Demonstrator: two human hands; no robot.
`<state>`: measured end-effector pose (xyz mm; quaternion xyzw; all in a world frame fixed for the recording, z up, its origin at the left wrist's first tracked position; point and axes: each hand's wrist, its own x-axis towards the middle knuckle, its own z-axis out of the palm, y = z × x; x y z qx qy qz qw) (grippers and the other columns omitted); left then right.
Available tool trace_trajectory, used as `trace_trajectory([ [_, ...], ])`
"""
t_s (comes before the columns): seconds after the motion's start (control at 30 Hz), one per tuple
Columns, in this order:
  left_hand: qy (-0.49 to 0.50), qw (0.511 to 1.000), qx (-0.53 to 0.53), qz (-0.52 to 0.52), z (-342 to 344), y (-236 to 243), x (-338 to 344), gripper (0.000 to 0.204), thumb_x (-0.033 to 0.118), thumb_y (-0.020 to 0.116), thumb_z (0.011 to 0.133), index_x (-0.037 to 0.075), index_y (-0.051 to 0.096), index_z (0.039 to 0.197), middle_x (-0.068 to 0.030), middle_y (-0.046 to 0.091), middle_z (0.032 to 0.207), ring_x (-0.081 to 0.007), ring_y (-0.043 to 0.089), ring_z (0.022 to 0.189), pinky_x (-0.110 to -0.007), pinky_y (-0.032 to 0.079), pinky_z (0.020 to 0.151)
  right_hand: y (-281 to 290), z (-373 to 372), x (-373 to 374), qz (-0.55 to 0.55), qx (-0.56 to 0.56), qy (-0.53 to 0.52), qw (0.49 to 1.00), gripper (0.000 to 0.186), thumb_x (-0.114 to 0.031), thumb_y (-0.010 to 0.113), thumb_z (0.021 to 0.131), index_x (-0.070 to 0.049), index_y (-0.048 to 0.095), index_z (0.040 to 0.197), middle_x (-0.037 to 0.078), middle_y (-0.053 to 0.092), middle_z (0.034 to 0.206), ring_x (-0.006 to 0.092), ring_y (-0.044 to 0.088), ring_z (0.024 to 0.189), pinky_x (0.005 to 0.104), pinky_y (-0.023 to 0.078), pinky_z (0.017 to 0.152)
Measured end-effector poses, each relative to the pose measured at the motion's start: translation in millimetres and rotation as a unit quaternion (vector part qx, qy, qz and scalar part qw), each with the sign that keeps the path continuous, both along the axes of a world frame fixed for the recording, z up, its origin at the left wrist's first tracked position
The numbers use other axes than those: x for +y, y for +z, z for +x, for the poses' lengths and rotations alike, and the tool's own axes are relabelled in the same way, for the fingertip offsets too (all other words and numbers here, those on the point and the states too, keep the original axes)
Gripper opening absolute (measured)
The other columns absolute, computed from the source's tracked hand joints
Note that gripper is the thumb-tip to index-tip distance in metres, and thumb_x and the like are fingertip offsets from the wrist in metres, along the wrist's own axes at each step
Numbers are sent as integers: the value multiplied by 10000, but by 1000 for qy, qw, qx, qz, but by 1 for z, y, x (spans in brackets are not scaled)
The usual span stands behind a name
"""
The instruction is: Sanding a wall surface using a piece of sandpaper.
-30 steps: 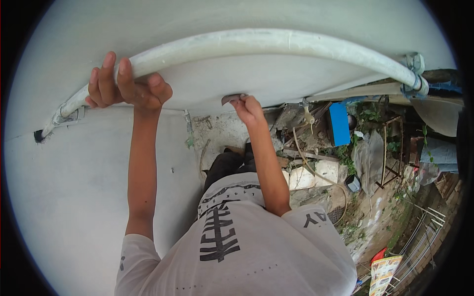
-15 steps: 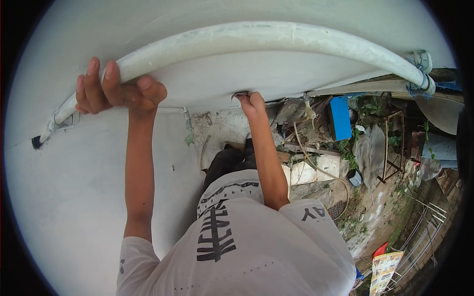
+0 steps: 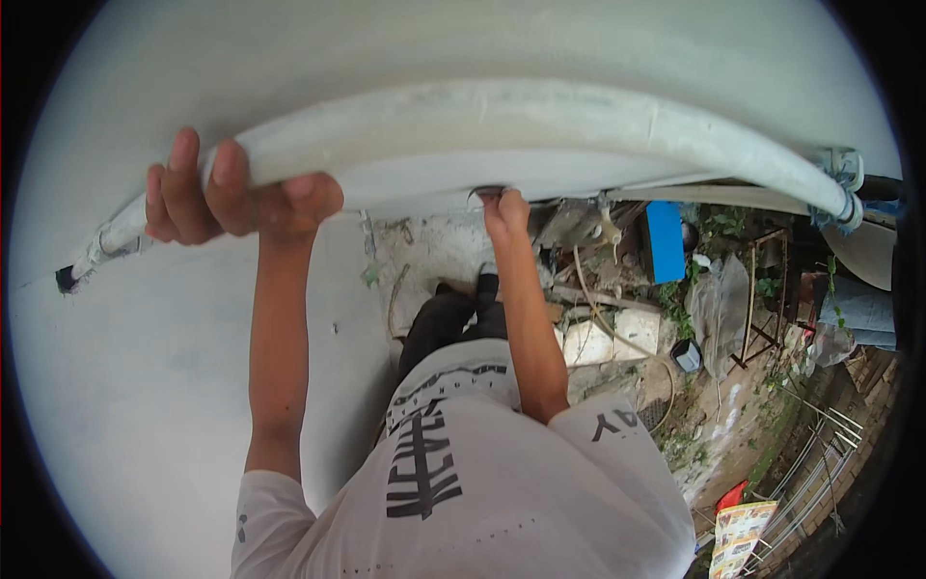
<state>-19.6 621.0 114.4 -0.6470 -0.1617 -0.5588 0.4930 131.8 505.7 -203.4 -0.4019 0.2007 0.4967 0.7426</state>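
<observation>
A long whitish pipe (image 3: 502, 121) runs across the pale wall, curving in this view. My left hand (image 3: 236, 198) grips its left part, fingers up against the pipe and thumb to the right. Below the pipe's middle, my right hand (image 3: 505, 214) is closed around a small, thin dark piece (image 3: 490, 190) held at the wall. Its kind cannot be made out, since the fingers cover most of it.
A tap (image 3: 610, 232) with a hose (image 3: 588, 289) stands right of my right hand. Beyond are a blue box (image 3: 665, 241), plastic sheeting (image 3: 719, 309), a rusty metal frame (image 3: 752, 299), metal tubes (image 3: 805, 473) and rubble. A strapped joint (image 3: 844, 193) sits at the pipe's right end.
The pipe appears lower in the picture as the view shifts. My right hand, with the thin dark piece, is slightly further right along the wall. My left hand stays on the pipe.
</observation>
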Motion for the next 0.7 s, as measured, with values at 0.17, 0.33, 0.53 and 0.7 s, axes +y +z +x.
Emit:
trace_trajectory([
  [0.17, -26, 999, 0, -43, -4, -1, 4, 484, 473, 230, 991, 119, 493, 1191, -110, 518, 1220, -231, 390, 1215, -471, 270, 1030, -44, 28, 11, 31, 35, -11, 999, 424, 4, 298, 977, 1, 461, 1369, 182, 522, 1364, 363, 543, 1213, 573, 478, 994],
  [0.33, -24, 994, 11, -110, 3, -1, -8, 480, 434, 282, 1001, 21, 423, 1201, -169, 388, 1281, -270, 328, 1224, -495, 239, 1054, -38, 59, -1, 23, 33, -77, 996, 420, 54, 378, 936, 74, 436, 1352, 191, 524, 1357, 361, 579, 1163, 562, 505, 966],
  [0.53, -62, 987, -12, -148, 7, 5, -22, 497, 419, 338, 1014, -22, 407, 1231, -145, 339, 1274, -263, 286, 1161, -480, 234, 1055, -37, 61, -7, -96, -18, -158, 983, 178, 48, 409, 898, 73, 541, 1015, 125, 566, 930, 204, 550, 799, 387, 475, 647],
  [0.7, -91, 987, -23, -132, 32, 3, -25, 493, 425, 375, 1016, -13, 421, 1236, -124, 348, 1263, -256, 285, 1157, -476, 240, 1049, -39, 90, -10, -146, -84, -220, 961, 166, 49, 382, 912, 31, 542, 954, 63, 546, 857, 138, 499, 710, 313, 408, 584],
])
